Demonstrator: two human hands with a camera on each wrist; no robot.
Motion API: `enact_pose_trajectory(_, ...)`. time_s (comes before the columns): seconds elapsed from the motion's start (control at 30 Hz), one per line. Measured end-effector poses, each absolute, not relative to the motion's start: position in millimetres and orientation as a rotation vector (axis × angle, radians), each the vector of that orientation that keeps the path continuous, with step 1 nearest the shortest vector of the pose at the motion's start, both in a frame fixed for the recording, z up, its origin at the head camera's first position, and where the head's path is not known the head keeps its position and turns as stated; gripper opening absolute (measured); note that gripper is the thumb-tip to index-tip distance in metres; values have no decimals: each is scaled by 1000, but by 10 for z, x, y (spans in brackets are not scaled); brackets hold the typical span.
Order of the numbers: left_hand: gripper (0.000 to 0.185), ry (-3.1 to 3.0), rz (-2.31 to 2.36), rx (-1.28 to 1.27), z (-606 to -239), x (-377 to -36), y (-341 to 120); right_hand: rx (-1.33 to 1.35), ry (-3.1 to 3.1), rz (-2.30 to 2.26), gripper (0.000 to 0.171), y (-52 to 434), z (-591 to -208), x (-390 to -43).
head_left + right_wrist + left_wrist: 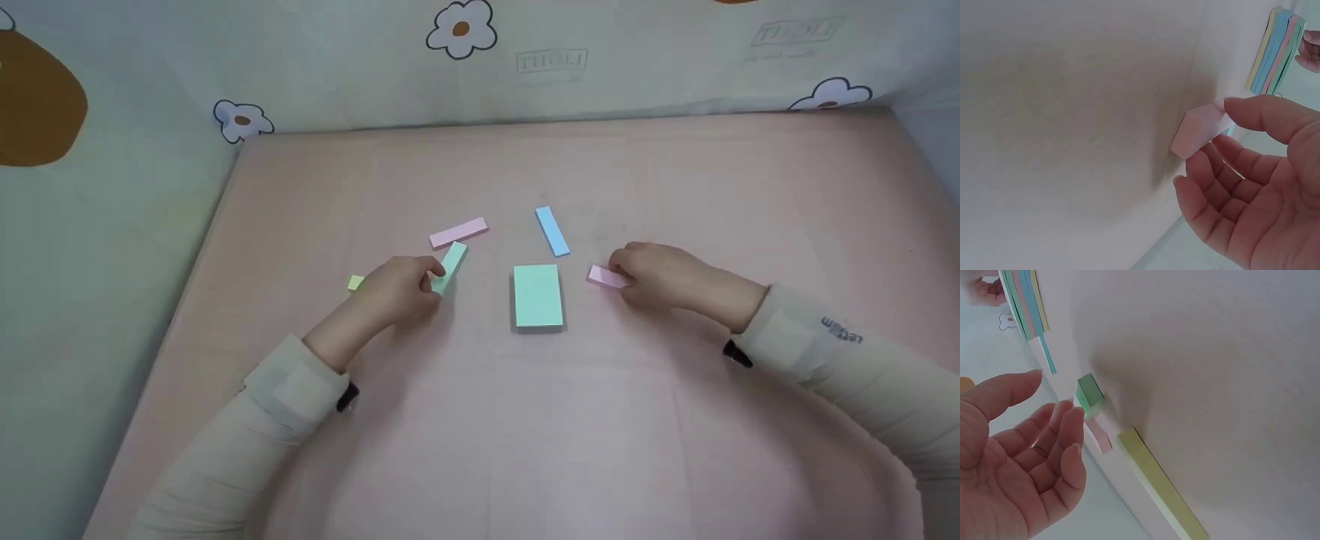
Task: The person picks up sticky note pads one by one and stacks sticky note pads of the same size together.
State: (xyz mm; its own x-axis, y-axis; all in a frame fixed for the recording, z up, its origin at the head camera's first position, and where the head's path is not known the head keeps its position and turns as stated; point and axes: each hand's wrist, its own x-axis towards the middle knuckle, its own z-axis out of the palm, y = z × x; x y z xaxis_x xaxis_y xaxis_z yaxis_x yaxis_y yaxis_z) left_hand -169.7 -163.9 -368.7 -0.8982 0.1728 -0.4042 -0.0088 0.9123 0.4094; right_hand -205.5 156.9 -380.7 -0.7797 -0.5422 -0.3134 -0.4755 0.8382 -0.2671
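On the pink table (570, 420), left hand (397, 289) fingers pinching green block (450, 266), right hand (656, 274) fingers pinching pink block (604, 277).

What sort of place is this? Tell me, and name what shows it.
Probably a home craft or play surface: a pink tabletop, walled by flower-print cloth, with small coloured sticky-note pads scattered between the left hand and right hand.

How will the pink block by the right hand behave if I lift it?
The pink block looks stiff: its edges stay straight under the right hand fingertips. Small and matte, it is probably light and not slippery. Its flat faces suggest it will slide rather than roll on the table.
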Motion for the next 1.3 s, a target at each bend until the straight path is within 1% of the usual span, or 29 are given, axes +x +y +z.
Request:
enact_pose_trajectory(0.33,38,2659,602,29,-3723,-1676,-1655,-767,2670,-229,29,1552,-3878,-2049)
enact_pose_trajectory(0.6,35,2662,589,51,-3735,-1661,-1684,-747,2669,-248,29,1559,-3884,-2027)
enact_pose_trajectory(0.93,35,2659,568,23,-3723,-1658,-1703,-724,2628,-208,15,1530,-3820,-2070)
enact_pose_trajectory(1.3,32,2658,539,60,-3685,-1612,-1614,-710,2644,-183,19,1508,-3849,-2058)
